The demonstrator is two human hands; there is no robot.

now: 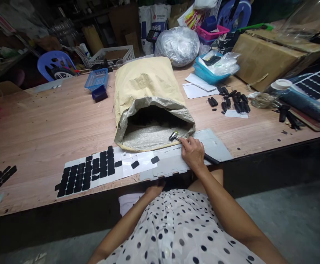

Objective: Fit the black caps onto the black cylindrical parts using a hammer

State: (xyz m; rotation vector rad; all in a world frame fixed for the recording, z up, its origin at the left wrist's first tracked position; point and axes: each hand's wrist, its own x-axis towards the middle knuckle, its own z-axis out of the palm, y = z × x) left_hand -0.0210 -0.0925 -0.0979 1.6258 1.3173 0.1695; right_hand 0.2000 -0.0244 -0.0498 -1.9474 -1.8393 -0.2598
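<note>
My right hand is closed around a small hammer. Its metal head points left, at the mouth of a yellow woven sack, and the black handle end sticks out toward the table edge. Beneath that hand lies a grey flat board. My left hand is low by my lap at the table edge, its fingers hidden. Left of the board, rows of black rounded pads lie on white sheets, with two loose pads nearer the board. The sack gapes open toward me, its inside dark.
Blue baskets stand behind the sack on the left. To the right lie several black small parts, white papers, a turquoise basket and a cardboard box. More black strips rest at the far left.
</note>
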